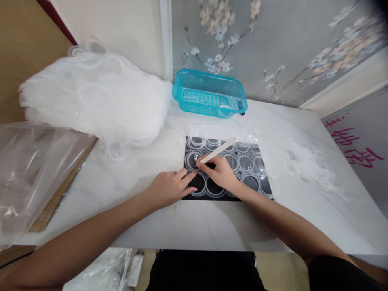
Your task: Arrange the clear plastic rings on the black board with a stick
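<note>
A white table (212,226) carries all items. At its far left lies a large heap of clear plastic sheets (91,97) with ring shapes pressed into them; the sheets cannot be counted. Off the left edge hangs a crumpled clear plastic bag (27,169); its contents cannot be made out.

One turquoise basket (209,93) with perforated walls stands at the far edge against the flowered wall (273,44). A small pale item lies in its right near corner; what it is cannot be told.

One black mat (226,169) lies at the table centre, with a clear sheet of moulded circles (245,161) on top. Three rows of circles are visible; the hands cover part of them, so no full count is possible. Loose clear film (309,161) lies to the right of the mat.

The left hand (169,188) lies palm down at the mat's left edge, fingers lightly spread and pressed flat, the fingertips on the mat.

The right hand (221,171) sits over the mat's middle, fingers curled, pinching one white-handled tool (216,150) like a pen. The handle slants up and to the right; the tip meets the sheet at a circle just beyond the left fingertips.
</note>
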{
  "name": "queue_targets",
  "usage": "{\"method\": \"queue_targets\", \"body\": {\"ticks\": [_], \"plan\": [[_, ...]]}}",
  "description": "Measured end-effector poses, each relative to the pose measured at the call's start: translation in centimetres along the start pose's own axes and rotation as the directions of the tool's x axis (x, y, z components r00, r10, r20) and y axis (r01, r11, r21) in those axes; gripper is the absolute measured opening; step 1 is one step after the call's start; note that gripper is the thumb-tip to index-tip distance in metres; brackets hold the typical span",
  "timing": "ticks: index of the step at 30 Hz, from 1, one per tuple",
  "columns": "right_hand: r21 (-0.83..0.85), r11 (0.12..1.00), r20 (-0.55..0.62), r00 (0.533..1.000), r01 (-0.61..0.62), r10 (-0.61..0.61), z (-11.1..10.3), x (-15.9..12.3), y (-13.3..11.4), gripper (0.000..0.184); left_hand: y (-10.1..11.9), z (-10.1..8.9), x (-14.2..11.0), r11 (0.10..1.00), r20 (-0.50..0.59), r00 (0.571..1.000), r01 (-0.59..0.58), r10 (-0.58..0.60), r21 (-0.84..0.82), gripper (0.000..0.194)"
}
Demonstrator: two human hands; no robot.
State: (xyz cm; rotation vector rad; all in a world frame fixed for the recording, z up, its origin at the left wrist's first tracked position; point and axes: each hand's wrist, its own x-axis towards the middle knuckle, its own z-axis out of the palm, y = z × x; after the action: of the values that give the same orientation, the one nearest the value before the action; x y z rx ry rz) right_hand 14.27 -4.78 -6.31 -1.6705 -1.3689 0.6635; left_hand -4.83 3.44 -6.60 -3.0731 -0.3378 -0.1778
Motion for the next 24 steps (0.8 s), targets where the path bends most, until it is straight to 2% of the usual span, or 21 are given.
{"method": "queue_targets", "body": {"ticks": [5, 8, 10, 12, 15, 17, 18, 20, 21, 23, 24], "plan": [[-0.071, 0.996, 0.010, 0.999, 0.051, -0.050, 0.0, -0.1, 0.1, 0.014, 0.1, 0.0, 0.1, 0.999, 0.054, 0.998, 0.030, -0.031, 0.017, 0.055], [-0.207, 0.955, 0.016, 0.976, 0.214, -0.215, -0.2, -0.4, 0.4, 0.013, 0.2, -0.2, 0.2, 0.999, 0.109, 0.993, 0.049, -0.050, 0.004, 0.058], [-0.342, 0.867, 0.068, 0.930, 0.362, -0.362, -0.4, -0.9, 0.6, 0.013, 0.1, -0.3, 0.3, 0.998, 0.147, 0.987, 0.065, -0.061, -0.026, 0.061], [-0.475, 0.735, 0.176, 0.871, 0.483, -0.459, -0.5, -1.6, 0.7, 0.015, 0.0, -0.4, 0.4, 0.994, 0.182, 0.981, 0.082, -0.067, -0.072, 0.062], [-0.577, 0.549, 0.338, 0.789, 0.605, -0.513, -0.6, -2.0, 0.6, 0.017, -0.3, -0.8, 0.7, 0.983, 0.239, 0.969, 0.106, -0.067, -0.152, 0.060], [-0.585, 0.490, 0.389, 0.753, 0.647, -0.530, -1.1, -1.0, 0.5, 0.016, -0.5, -1.1, 1.1, 0.978, 0.282, 0.958, 0.113, -0.059, -0.178, 0.060], [-0.592, 0.500, 0.349, 0.760, 0.633, -0.549, -1.6, 0.1, 0.5, 0.015, -0.5, -1.2, 1.2, 0.977, 0.299, 0.953, 0.113, -0.055, -0.181, 0.060], [-0.610, 0.586, 0.150, 0.804, 0.534, -0.576, -3.4, 3.1, 0.8, 0.016, -0.6, -1.4, 1.4, 0.976, 0.314, 0.948, 0.120, -0.058, -0.180, 0.062], [-0.601, 0.677, -0.084, 0.810, 0.424, -0.581, -4.6, 4.6, 1.0, 0.016, -0.6, -1.4, 1.4, 0.975, 0.312, 0.948, 0.126, -0.064, -0.182, 0.062], [-0.571, 0.773, -0.336, 0.781, 0.276, -0.527, -7.0, 6.9, 1.4, 0.024, -0.6, -1.2, 1.3, 0.971, 0.286, 0.955, 0.142, -0.084, -0.192, 0.060], [-0.505, 0.839, -0.486, 0.737, 0.201, -0.469, -7.9, 7.3, 1.5, 0.023, -0.6, -1.0, 1.2, 0.969, 0.264, 0.960, 0.148, -0.092, -0.198, 0.058]]}}
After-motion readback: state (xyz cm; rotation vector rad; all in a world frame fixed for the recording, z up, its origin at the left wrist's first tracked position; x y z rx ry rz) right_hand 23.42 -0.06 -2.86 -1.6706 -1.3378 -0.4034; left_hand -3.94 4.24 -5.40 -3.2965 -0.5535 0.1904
